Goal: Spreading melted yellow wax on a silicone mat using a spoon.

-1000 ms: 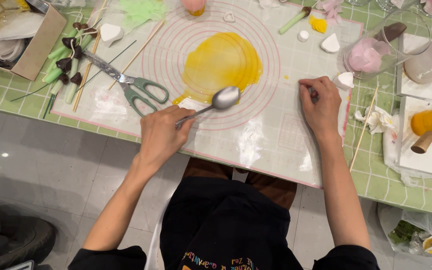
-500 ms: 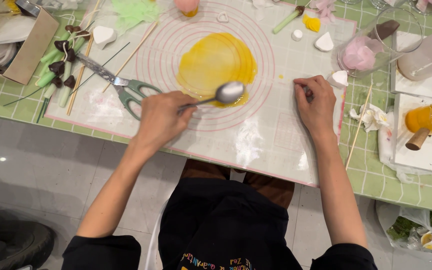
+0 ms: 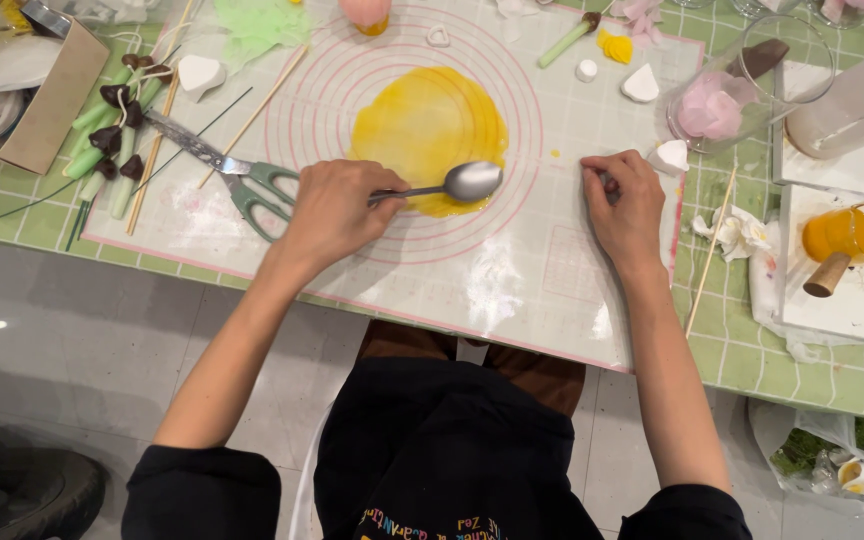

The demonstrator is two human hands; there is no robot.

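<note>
Glass jar [image 3: 742, 85] upper right holds pink petals. Small pan [image 3: 847, 235] with wooden handle holds orange liquid. Cardboard box [image 3: 47, 95] far left, contents unclear. Left hand [image 3: 337, 210] grip pinches spoon [image 3: 452, 185], bowl at lower edge of yellow sheet [image 3: 430, 135] on mat [image 3: 512, 270]. Right hand [image 3: 627, 205] presses mat, fingers curled. Versus half second ago: spoon barely shifted, green scissors [image 3: 242, 175] unmoved on worktop.

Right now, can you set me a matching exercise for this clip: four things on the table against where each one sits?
Things:
1. spoon
2. scissors
3. cardboard box
4. glass jar

Places:
A. far left edge of the table
B. held in the left hand, bowl on the yellow disc
C. beyond the right hand, holding pink petals
D. just left of the left hand, on the mat

Pairs: 1-B, 2-D, 3-A, 4-C
</note>
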